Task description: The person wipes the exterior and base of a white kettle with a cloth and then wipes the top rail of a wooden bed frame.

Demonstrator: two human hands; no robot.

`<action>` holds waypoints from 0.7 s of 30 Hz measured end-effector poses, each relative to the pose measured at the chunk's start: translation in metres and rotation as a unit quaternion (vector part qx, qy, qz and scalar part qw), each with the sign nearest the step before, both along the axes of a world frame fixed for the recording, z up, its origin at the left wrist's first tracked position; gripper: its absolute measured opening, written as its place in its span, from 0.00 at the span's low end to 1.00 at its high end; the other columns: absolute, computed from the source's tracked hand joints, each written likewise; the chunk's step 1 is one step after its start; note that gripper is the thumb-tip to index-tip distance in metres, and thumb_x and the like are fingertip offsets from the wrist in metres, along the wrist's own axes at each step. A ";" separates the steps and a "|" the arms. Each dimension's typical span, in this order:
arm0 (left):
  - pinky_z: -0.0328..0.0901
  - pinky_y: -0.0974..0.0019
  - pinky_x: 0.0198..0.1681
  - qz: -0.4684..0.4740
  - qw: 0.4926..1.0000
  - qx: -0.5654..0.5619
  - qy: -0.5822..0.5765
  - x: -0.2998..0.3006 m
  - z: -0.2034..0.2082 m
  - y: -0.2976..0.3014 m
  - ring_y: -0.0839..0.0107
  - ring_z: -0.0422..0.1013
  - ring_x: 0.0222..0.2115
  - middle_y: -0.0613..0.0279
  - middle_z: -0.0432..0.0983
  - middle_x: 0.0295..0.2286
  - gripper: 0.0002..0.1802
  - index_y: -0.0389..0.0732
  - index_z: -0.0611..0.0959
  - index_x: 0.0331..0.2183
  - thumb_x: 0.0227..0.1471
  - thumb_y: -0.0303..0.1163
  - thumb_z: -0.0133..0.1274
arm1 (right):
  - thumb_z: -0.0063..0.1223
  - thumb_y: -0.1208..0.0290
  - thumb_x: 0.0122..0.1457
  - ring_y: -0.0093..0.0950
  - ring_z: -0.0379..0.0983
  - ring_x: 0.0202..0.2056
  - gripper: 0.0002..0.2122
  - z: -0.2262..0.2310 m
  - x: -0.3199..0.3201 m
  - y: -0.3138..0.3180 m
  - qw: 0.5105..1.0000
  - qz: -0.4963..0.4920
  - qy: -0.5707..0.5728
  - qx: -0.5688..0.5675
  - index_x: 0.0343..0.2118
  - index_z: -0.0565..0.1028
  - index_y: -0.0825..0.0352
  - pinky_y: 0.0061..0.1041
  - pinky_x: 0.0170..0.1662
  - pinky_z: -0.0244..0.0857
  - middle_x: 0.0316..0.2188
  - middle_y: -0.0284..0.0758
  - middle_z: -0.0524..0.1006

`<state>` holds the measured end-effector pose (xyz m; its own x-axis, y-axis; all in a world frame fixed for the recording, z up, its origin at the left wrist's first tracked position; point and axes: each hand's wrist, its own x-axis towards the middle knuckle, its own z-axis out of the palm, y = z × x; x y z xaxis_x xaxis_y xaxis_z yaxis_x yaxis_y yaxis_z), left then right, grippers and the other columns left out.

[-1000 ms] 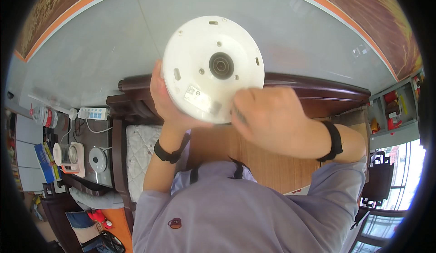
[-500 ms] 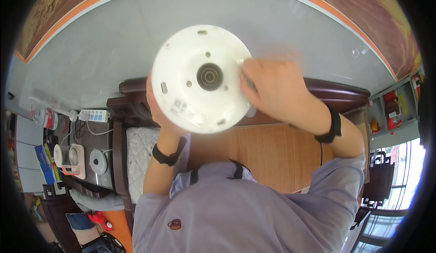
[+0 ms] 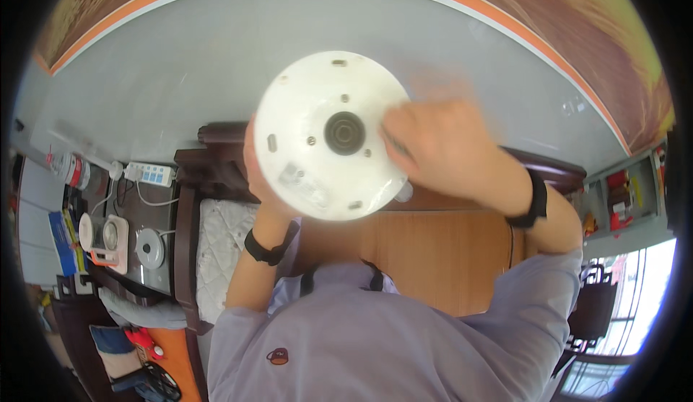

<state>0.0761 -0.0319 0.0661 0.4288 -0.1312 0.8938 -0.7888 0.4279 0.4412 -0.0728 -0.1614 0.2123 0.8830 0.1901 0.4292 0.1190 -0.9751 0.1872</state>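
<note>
Base (image 3: 328,167), white, raised centrally, is clamped at its left by our left hand (image 3: 258,185). Our right hand (image 3: 440,138) has shifted farther along its right side, apparently working there; blurred fingers (image 3: 397,126), closure we cannot tell.

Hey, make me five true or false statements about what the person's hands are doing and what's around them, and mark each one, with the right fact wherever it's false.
1. The left hand holds the white round appliance at its left side. True.
2. The appliance's centre is bright red. False: a dark round fitting sits there.
3. The right hand is raised at the appliance's right side. True.
4. The person's clothing is bright yellow. False: the shirt is a pale greyish purple.
5. A power strip lies to the left of the left hand. True.
</note>
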 end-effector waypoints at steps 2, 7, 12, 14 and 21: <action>0.66 0.63 0.46 0.001 1.000 0.003 0.006 0.001 -0.004 0.000 0.61 0.67 0.44 0.45 0.63 0.47 0.48 0.28 0.57 0.52 0.33 0.34 0.65 | 0.53 0.73 0.45 0.34 0.67 0.17 0.06 0.000 -0.007 0.003 0.999 0.001 0.040 0.016 0.22 0.67 0.65 0.31 0.19 0.60 0.15 0.35 0.67; 0.66 0.63 0.45 -0.001 1.000 0.000 0.002 0.000 0.001 -0.001 0.61 0.68 0.44 0.45 0.64 0.46 0.46 0.28 0.57 0.52 0.35 0.34 0.63 | 0.52 0.73 0.47 0.36 0.66 0.17 0.06 0.011 0.022 -0.014 0.999 -0.042 -0.010 -0.002 0.22 0.67 0.66 0.31 0.19 0.59 0.15 0.36 0.68; 0.67 0.63 0.45 -0.009 1.000 0.000 0.028 0.001 -0.004 0.000 0.61 0.68 0.44 0.45 0.64 0.46 0.44 0.29 0.57 0.52 0.37 0.34 0.61 | 0.51 0.72 0.48 0.36 0.66 0.16 0.06 0.017 0.028 -0.015 1.000 -0.002 0.001 -0.012 0.22 0.66 0.66 0.31 0.19 0.58 0.14 0.36 0.68; 0.67 0.63 0.45 -0.013 0.999 0.000 0.038 0.003 -0.007 0.001 0.61 0.68 0.43 0.45 0.64 0.46 0.43 0.29 0.57 0.52 0.38 0.34 0.60 | 0.51 0.72 0.47 0.36 0.65 0.16 0.06 0.017 0.015 -0.009 0.999 0.016 0.028 -0.018 0.22 0.66 0.66 0.31 0.19 0.58 0.14 0.36 0.67; 0.67 0.62 0.44 -0.021 0.999 0.007 0.037 0.002 -0.006 0.004 0.61 0.69 0.43 0.44 0.64 0.46 0.40 0.30 0.58 0.52 0.40 0.33 0.58 | 0.52 0.71 0.47 0.36 0.67 0.19 0.06 0.017 0.010 -0.006 0.995 0.003 0.100 0.009 0.22 0.67 0.65 0.31 0.21 0.59 0.15 0.36 0.68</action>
<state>0.0782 -0.0284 0.0596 0.4883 -0.1629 0.8573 -0.7350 0.4528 0.5047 -0.0632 -0.1670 0.2295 0.9499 0.1896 0.2484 0.1579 -0.9771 0.1423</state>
